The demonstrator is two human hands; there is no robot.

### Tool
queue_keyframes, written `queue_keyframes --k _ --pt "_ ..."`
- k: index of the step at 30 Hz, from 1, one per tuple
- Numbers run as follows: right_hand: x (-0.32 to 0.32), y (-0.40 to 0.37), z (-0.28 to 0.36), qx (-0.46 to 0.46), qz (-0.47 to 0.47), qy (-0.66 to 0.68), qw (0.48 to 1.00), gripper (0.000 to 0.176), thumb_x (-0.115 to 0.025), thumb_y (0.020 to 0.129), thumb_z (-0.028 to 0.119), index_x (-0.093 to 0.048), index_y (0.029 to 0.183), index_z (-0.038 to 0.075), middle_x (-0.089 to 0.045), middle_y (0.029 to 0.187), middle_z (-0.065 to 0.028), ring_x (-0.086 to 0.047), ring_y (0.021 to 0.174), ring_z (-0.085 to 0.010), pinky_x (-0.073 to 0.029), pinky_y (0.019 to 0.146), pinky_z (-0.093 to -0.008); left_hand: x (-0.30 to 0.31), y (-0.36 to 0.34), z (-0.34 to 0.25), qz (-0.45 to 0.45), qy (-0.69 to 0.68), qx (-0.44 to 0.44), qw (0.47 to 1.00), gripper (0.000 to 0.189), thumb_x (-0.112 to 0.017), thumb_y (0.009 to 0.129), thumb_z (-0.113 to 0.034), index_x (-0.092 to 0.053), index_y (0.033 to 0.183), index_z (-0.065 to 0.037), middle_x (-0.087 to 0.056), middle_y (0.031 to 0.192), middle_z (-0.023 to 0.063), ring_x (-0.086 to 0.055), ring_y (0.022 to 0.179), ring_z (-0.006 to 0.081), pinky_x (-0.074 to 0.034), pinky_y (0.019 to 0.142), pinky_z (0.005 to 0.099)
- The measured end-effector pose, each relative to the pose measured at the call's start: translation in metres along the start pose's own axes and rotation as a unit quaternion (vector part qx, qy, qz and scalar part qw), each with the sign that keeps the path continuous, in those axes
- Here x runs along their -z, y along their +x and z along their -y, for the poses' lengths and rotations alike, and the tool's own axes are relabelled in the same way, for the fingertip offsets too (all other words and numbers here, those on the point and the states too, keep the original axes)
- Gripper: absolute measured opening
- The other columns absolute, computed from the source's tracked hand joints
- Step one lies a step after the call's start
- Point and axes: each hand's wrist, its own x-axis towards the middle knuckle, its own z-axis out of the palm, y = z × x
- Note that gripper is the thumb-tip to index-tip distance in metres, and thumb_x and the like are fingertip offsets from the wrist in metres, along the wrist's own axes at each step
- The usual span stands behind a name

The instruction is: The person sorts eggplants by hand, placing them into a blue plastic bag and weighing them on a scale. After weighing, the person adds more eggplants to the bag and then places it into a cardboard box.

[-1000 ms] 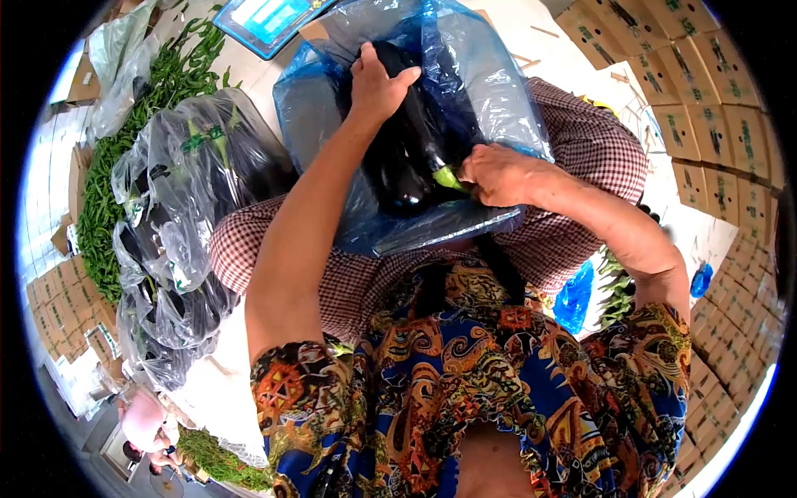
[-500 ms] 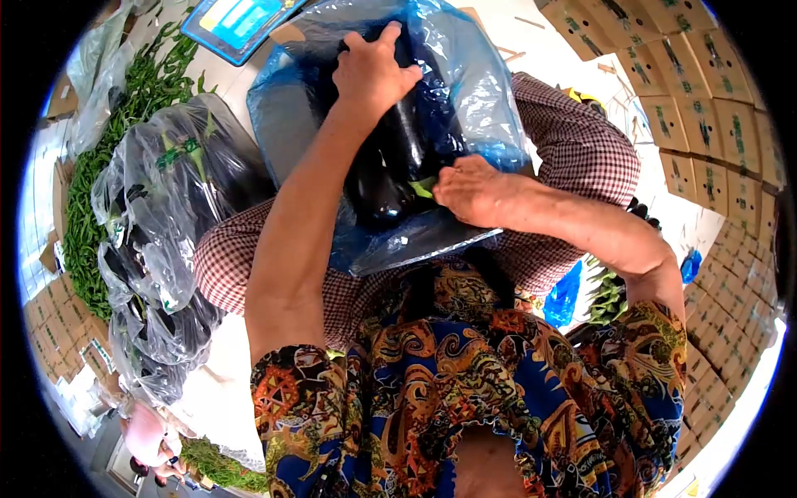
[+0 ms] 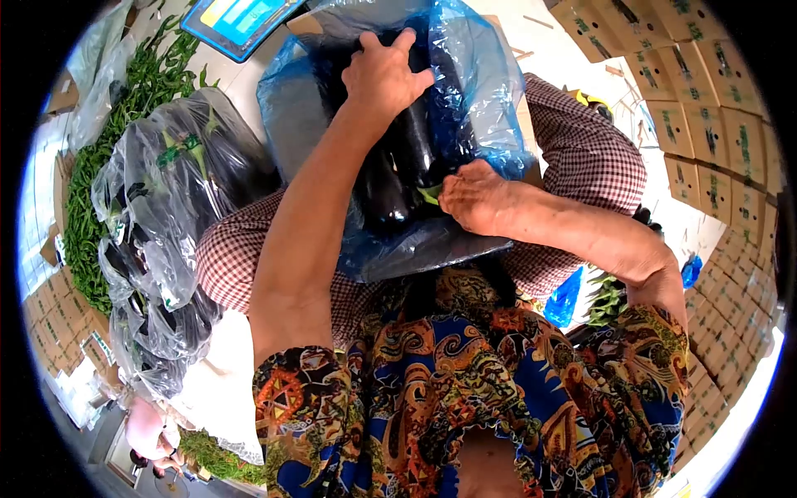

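Note:
Dark, glossy eggplants (image 3: 408, 137) lie side by side inside a blue plastic bag (image 3: 486, 87) that lines a cardboard box (image 3: 523, 124) between the knees. My left hand (image 3: 383, 76) rests on the far end of the eggplants with its fingers spread. Nearer to me, my right hand (image 3: 475, 197) is closed around the green stem end (image 3: 431, 194) of one eggplant. Its fingertips are partly hidden behind the hand. Another eggplant (image 3: 386, 195) lies to the left of that stem.
Clear plastic bags of eggplants (image 3: 178, 199) lie at the left, beside a long pile of green peppers (image 3: 83, 216). A blue-framed screen (image 3: 241, 18) is at the top. Stacked cardboard boxes (image 3: 706, 124) stand at the right. Another person (image 3: 148, 427) is at the lower left.
Both hands, the eggplants and the blue bag have shifted slightly right and down. More of the cardboard box edge shows. The right hand keeps its hold at the stem.

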Motion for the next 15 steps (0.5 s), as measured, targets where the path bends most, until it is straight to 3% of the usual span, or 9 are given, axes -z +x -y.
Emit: queue_keyframes --k 1,4,6,7,8,10,11,13,15 --pt "0.067 0.009 0.027 -0.059 0.139 -0.001 0.989 0.012 -0.049 0.083 0.008 -0.059 0.089 0.008 -0.061 0.096 -0.0039 -0.054 0.099 -0.0198 -0.044 0.086 -0.0323 -0.008 -0.005 0.004 -0.024 -0.016 -0.002 1.0 0.071 -0.068 0.076 -0.054 -0.045 0.138 -0.027 -0.051 0.113 0.0242 -0.058 0.103 0.0424 -0.049 0.085 0.0524" --pt "0.067 -0.006 0.028 -0.056 0.045 0.055 0.996 0.015 -0.058 0.078 0.009 -0.064 0.091 0.005 -0.064 0.097 -0.0083 -0.057 0.1 -0.0232 -0.044 0.086 -0.0349 -0.017 -0.017 0.016 -0.047 -0.102 -0.01 0.994 0.088 -0.071 0.076 -0.055 -0.034 0.145 -0.017 -0.049 0.122 0.0258 -0.052 0.111 0.0463 -0.044 0.093 0.0518" --pt "0.069 -0.002 0.03 -0.104 0.087 0.063 0.989 0.018 -0.064 0.078 0.014 -0.063 0.09 0.001 -0.067 0.092 -0.0124 -0.064 0.092 -0.0302 -0.05 0.079 -0.0406 -0.032 -0.024 0.021 -0.112 -0.226 -0.052 0.966 0.097 -0.074 0.075 -0.054 -0.027 0.148 -0.011 -0.046 0.13 0.0272 -0.051 0.113 0.049 -0.041 0.098 0.0522" --pt "0.068 0.002 0.031 -0.141 0.109 0.065 0.982 0.019 -0.064 0.079 0.015 -0.063 0.089 -0.001 -0.068 0.09 -0.0129 -0.065 0.088 -0.0323 -0.051 0.076 -0.0421 -0.034 -0.025 0.021 -0.092 -0.212 -0.043 0.972 0.107 -0.079 0.073 -0.047 -0.018 0.148 -0.002 -0.043 0.136 0.028 -0.049 0.118 0.0455 -0.038 0.103 0.0478" --pt "0.069 0.003 0.033 -0.179 0.131 0.066 0.973 0.02 -0.065 0.079 0.016 -0.062 0.088 -0.002 -0.068 0.088 -0.0134 -0.066 0.085 -0.0344 -0.052 0.073 -0.0436 -0.034 -0.026 0.022 -0.062 -0.289 -0.016 0.955 0.107 -0.08 0.072 -0.045 -0.017 0.148 -0.001 -0.045 0.135 0.0277 -0.049 0.12 0.0431 -0.038 0.103 0.0456" --pt "0.075 0.003 0.035 -0.24 0.041 0.091 0.966 0.028 -0.065 0.082 0.019 -0.057 0.098 -0.003 -0.066 0.086 -0.0198 -0.064 0.082 -0.039 -0.052 0.072 -0.0459 -0.03 -0.027 0.027 0.002 -0.435 0.036 0.9 0.109 -0.081 0.071 -0.041 -0.016 0.148 0.001 -0.047 0.134 0.0271 -0.049 0.122 0.0383 -0.038 0.104 0.0413" --pt "0.078 0.002 0.037 -0.266 -0.003 0.104 0.958 0.033 -0.066 0.084 0.02 -0.054 0.102 -0.004 -0.065 0.085 -0.023 -0.063 0.081 -0.0413 -0.051 0.071 -0.0471 -0.028 -0.025 0.029 0.02 -0.44 0.047 0.897 0.113 -0.083 0.069 -0.036 -0.013 0.148 0.002 -0.05 0.132 0.0254 -0.05 0.123 0.0316 -0.039 0.103 0.0363" --pt "0.071 0.007 0.03 -0.263 -0.111 0.13 0.95 0.049 -0.066 0.086 0.023 -0.043 0.117 -0.007 -0.062 0.082 -0.0294 -0.062 0.08 -0.0463 -0.05 0.071 -0.0485 -0.028 -0.025 0.029 0.021 -0.399 0.062 0.915 0.118 -0.081 0.066 -0.046 -0.011 0.149 0.0 -0.048 0.132 0.0309 -0.049 0.122 0.0404 -0.04 0.103 0.0403" --pt "0.074 0.023 0.022 -0.267 -0.163 0.191 0.93 0.061 -0.07 0.084 0.028 -0.039 0.118 -0.012 -0.061 0.079 -0.03 -0.061 0.081 -0.0482 -0.05 0.07 -0.0487 -0.024 -0.025 0.022 0.026 -0.327 0.093 0.94 0.121 -0.08 0.064 -0.053 -0.01 0.149 -0.002 -0.047 0.131 0.0334 -0.05 0.119 0.045 -0.041 0.101 0.0433"
